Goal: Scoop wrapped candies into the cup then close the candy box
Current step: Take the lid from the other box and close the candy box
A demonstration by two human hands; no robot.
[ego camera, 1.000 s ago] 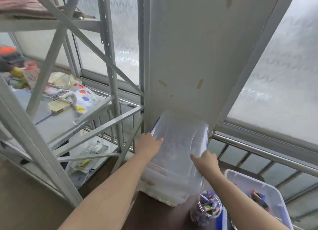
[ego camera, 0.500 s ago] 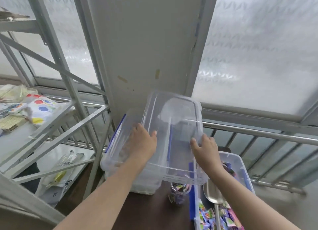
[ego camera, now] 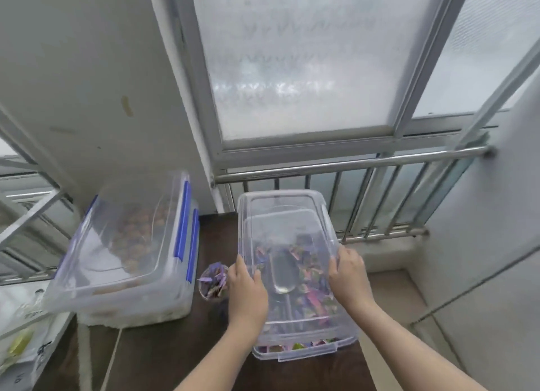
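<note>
I see the dark worktop [ego camera: 163,358]; a second lidded box [ego camera: 125,253] at 9 o'clock of the candy box [ego camera: 304,351]. My left hand [ego camera: 248,294] and right hand [ego camera: 349,276] clamp its clear lid [ego camera: 280,215], lying over candies and scoop [ego camera: 282,273]. The filled cup [ego camera: 213,279] stands just left.

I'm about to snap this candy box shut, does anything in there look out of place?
Yes. A metal scoop lies on the wrapped candies inside the candy box, under the clear lid that both hands hold over it. Closing now would shut it in.
</note>
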